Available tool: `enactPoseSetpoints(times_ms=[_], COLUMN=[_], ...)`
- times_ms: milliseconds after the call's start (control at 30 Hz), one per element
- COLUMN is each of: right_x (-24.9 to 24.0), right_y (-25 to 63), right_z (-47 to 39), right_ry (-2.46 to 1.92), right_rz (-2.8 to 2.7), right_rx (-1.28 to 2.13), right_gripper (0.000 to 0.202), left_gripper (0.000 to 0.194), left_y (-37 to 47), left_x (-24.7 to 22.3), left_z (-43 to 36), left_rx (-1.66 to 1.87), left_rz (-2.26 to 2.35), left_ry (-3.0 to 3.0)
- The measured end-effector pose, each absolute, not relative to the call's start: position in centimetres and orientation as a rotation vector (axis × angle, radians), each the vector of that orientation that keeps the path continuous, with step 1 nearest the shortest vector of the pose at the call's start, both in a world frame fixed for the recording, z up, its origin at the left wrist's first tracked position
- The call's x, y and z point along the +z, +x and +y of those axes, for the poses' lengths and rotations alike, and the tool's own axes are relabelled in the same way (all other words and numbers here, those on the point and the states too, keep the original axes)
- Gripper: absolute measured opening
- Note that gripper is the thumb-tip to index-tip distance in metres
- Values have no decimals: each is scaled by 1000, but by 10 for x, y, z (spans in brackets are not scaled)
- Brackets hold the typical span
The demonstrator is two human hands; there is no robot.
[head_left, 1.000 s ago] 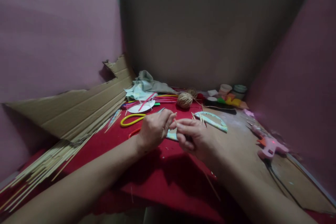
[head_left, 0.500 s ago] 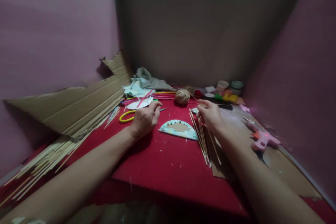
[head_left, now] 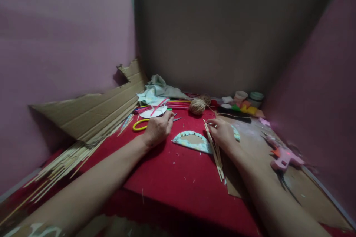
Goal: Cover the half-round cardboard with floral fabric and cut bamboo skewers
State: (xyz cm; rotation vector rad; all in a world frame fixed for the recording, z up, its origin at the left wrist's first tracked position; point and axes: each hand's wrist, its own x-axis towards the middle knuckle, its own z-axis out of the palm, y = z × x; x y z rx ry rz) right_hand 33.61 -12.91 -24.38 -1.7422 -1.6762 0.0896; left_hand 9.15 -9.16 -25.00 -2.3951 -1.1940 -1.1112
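My left hand (head_left: 158, 129) is closed, fingertips pressed together, above the scissors (head_left: 140, 125) with yellow handles; whatever it pinches, if anything, is too small to make out. My right hand (head_left: 224, 133) has its fingers curled at the upper end of a bundle of thin bamboo sticks (head_left: 217, 159) and appears to grip them there. Between my hands lies a half-round cardboard piece (head_left: 191, 140) edged with pale blue patterned fabric. Another fabric-covered piece (head_left: 236, 133) shows partly beyond my right hand.
A twine ball (head_left: 197, 106) sits at the back, near crumpled fabric (head_left: 155, 90) and a white disc (head_left: 157, 112). Many sticks (head_left: 63, 159) lie left beside leaning cardboard (head_left: 91, 118). A pink glue gun (head_left: 286, 158) with a cable rests right, near jars (head_left: 255, 99).
The view has shifted, moving the scene slightly rightward and down. My right hand has come lower against the sticks, which lie closer together now. My left hand stays closed near the scissors.
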Motion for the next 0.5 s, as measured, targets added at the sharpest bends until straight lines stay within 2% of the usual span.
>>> enactPoseSetpoints(times_ms=[300, 500], right_x=[-273, -272], right_y=[332, 325], right_z=[-140, -156], right_ry=[-1454, -1297], right_rz=[-1793, -1739], right_rx=[-202, -193], right_gripper=[23, 20], left_gripper=[12, 13], left_y=[98, 85], left_x=[-255, -255], left_z=[-126, -127], left_rx=[-1042, -976], left_rz=[-1030, -831], left_ry=[-2652, -2793])
